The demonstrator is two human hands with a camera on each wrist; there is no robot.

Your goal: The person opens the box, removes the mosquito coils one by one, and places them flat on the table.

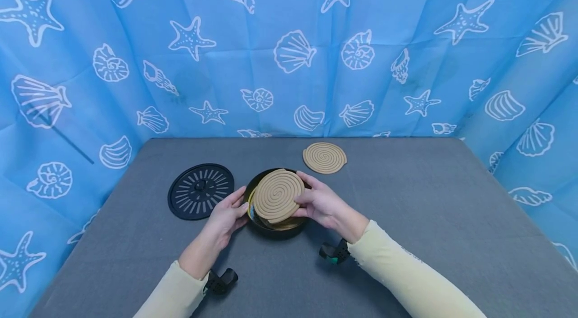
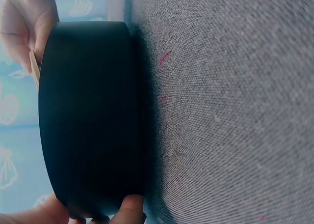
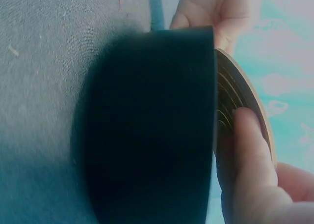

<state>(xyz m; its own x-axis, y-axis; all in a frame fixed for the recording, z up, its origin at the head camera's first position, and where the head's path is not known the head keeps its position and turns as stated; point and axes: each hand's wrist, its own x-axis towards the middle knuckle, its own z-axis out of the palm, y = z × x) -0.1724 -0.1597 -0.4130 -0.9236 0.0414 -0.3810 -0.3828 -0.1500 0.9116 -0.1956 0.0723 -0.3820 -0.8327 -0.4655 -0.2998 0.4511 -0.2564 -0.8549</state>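
Observation:
In the head view my right hand (image 1: 324,203) pinches a tan mosquito coil (image 1: 277,195), tilted over the mouth of a round black tin (image 1: 276,233). The right wrist view has a finger under the coil (image 3: 234,81), beside the tin's tall dark wall (image 3: 152,130). My left hand (image 1: 227,216) grips the tin's left side, with fingertips against its wall (image 2: 91,111) in the left wrist view. Inside the tin, something with a yellow edge (image 1: 250,203) shows partly; the held coil hides most of the interior.
A black slotted lid (image 1: 200,191) with a central knob lies left of the tin. Another tan coil (image 1: 325,157) lies behind and right of it. Grey cloth covers the table (image 1: 433,217); a blue shell-print curtain (image 1: 289,92) hangs along its back edge.

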